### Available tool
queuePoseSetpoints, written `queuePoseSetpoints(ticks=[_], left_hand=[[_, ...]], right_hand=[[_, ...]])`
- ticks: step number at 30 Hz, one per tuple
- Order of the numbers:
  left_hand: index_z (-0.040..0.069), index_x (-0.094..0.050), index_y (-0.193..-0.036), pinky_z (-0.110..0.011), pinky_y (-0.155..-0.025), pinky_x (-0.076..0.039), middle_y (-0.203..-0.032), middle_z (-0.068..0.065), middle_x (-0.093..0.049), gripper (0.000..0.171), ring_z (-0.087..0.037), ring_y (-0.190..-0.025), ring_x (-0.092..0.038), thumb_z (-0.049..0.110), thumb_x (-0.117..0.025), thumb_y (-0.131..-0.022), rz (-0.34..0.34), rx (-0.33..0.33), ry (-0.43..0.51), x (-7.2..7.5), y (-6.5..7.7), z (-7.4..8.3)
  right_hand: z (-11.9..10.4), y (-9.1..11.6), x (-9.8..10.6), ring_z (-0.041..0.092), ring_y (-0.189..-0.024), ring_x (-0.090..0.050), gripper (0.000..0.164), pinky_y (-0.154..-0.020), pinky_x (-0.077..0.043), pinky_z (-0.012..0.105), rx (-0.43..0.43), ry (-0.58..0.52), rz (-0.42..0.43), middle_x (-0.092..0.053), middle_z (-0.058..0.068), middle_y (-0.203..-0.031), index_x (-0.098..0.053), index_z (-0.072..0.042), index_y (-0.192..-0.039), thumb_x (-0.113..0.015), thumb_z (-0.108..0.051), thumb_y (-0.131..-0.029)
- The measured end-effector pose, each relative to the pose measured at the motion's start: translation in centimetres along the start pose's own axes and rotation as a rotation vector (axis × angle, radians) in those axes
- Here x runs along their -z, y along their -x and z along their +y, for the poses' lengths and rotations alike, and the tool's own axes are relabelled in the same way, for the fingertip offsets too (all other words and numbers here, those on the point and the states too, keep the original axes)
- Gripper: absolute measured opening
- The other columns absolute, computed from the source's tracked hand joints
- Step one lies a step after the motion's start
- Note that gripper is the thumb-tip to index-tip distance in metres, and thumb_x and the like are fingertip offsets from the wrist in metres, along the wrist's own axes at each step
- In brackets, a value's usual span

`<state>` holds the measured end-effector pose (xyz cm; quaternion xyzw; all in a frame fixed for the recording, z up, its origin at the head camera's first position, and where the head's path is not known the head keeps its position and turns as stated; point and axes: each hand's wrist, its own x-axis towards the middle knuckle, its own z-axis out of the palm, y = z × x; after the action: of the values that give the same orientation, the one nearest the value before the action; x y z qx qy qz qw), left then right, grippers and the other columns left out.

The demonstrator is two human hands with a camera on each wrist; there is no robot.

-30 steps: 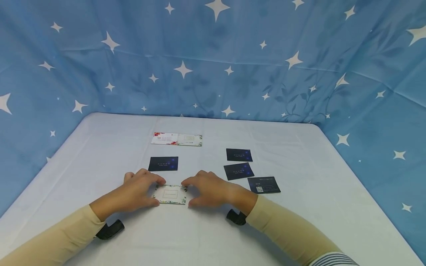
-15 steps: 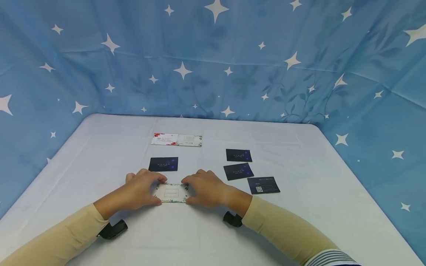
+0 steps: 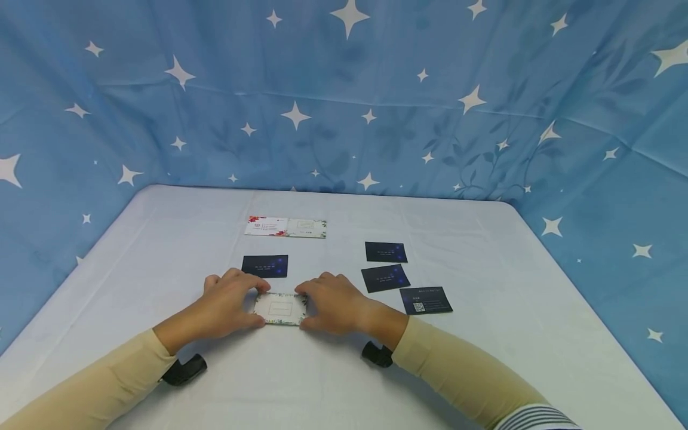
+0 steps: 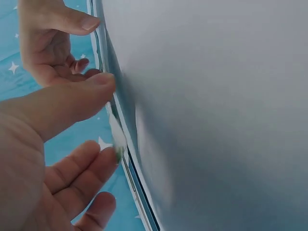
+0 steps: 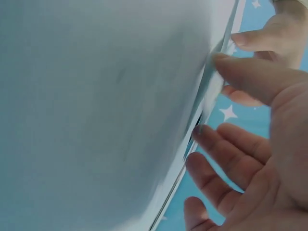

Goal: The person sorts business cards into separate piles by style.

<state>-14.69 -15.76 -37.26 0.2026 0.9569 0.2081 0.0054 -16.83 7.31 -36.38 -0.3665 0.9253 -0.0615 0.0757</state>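
Observation:
A white business card with a leafy border (image 3: 280, 308) lies on the white table between both hands. My left hand (image 3: 223, 304) holds its left end, thumb at the near corner and forefinger at the far corner. Mirroring this, my right hand (image 3: 338, 306) holds the right end. In the left wrist view the card (image 4: 117, 130) appears edge-on between thumb and forefinger, and the other fingers are loosely bent. The right wrist view shows the card (image 5: 211, 94) blurred between thumb and forefinger. Whether it is one card or a thin stack, I cannot tell.
A dark blue card (image 3: 265, 266) lies just beyond the left hand. Further back, a red-flowered card (image 3: 266, 226) and a leafy card (image 3: 307, 228) sit side by side. To the right are three dark cards (image 3: 386, 278). A blue star-patterned curtain (image 3: 344, 107) surrounds the table (image 3: 333, 388).
The leafy card has shifted slightly right and away from the person. Both hands have drawn in on its ends, the right hand moving a little left. The other cards stay put.

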Motion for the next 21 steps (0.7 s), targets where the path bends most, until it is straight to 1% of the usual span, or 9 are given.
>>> queuePoseSetpoints(ticks=[4, 7, 10, 14, 17, 21], left_hand=[[0.018, -0.061, -0.106, -0.041, -0.074, -0.017, -0.105, 0.008, -0.057, 0.050, -0.015, -0.102, -0.040, 0.032, -0.080, -0.062, 0.023, -0.013, 0.017, 0.1, -0.7, 0.1], [0.018, -0.060, -0.108, -0.041, -0.075, -0.017, -0.106, 0.008, -0.056, 0.050, -0.016, -0.103, -0.039, 0.033, -0.079, -0.064, 0.017, -0.019, 0.036, 0.3, -1.4, 0.1], [0.018, -0.060, -0.109, -0.041, -0.075, -0.017, -0.105, 0.008, -0.055, 0.051, -0.016, -0.103, -0.039, 0.036, -0.078, -0.066, 0.008, -0.016, 0.048, 0.6, -2.5, 0.1], [0.018, -0.060, -0.112, -0.043, -0.074, -0.016, -0.105, 0.008, -0.055, 0.052, -0.017, -0.101, -0.038, 0.039, -0.076, -0.067, 0.015, -0.003, 0.034, 1.1, -4.9, -0.2], [0.020, -0.058, -0.112, -0.045, -0.075, -0.016, -0.107, 0.007, -0.055, 0.051, -0.019, -0.102, -0.038, 0.040, -0.075, -0.068, 0.022, 0.011, -0.003, 1.3, -7.3, -0.5], [0.020, -0.057, -0.116, -0.047, -0.077, -0.017, -0.111, 0.006, -0.056, 0.052, -0.021, -0.105, -0.037, 0.040, -0.073, -0.071, 0.004, 0.040, -0.050, 1.6, -10.4, -0.9]], right_hand=[[0.5, 0.0, 0.2, 0.014, -0.100, -0.044, 0.059, -0.080, -0.034, 0.034, -0.016, 0.012, 0.025, -0.056, -0.011, -0.114, -0.052, -0.022, -0.123, -0.064, -0.052, -0.074], [0.9, -0.2, 0.4, 0.014, -0.099, -0.045, 0.058, -0.080, -0.034, 0.034, -0.039, 0.011, 0.046, -0.056, -0.009, -0.114, -0.053, -0.022, -0.123, -0.063, -0.051, -0.074], [1.6, -0.5, 0.9, 0.014, -0.098, -0.045, 0.054, -0.082, -0.034, 0.035, -0.071, -0.008, 0.064, -0.057, -0.007, -0.114, -0.053, -0.021, -0.123, -0.063, -0.047, -0.076], [3.2, -1.5, 1.8, 0.015, -0.098, -0.044, 0.054, -0.086, -0.033, 0.037, -0.120, -0.034, 0.088, -0.056, -0.006, -0.114, -0.051, -0.021, -0.125, -0.062, -0.044, -0.078], [4.7, -2.8, 2.5, 0.016, -0.102, -0.044, 0.054, -0.088, -0.032, 0.039, -0.151, -0.032, 0.112, -0.055, -0.005, -0.114, -0.049, -0.021, -0.127, -0.061, -0.044, -0.079], [6.7, -4.7, 3.1, 0.018, -0.104, -0.044, 0.056, -0.088, -0.033, 0.040, -0.182, -0.029, 0.132, -0.054, -0.002, -0.115, -0.048, -0.020, -0.129, -0.061, -0.043, -0.080]])
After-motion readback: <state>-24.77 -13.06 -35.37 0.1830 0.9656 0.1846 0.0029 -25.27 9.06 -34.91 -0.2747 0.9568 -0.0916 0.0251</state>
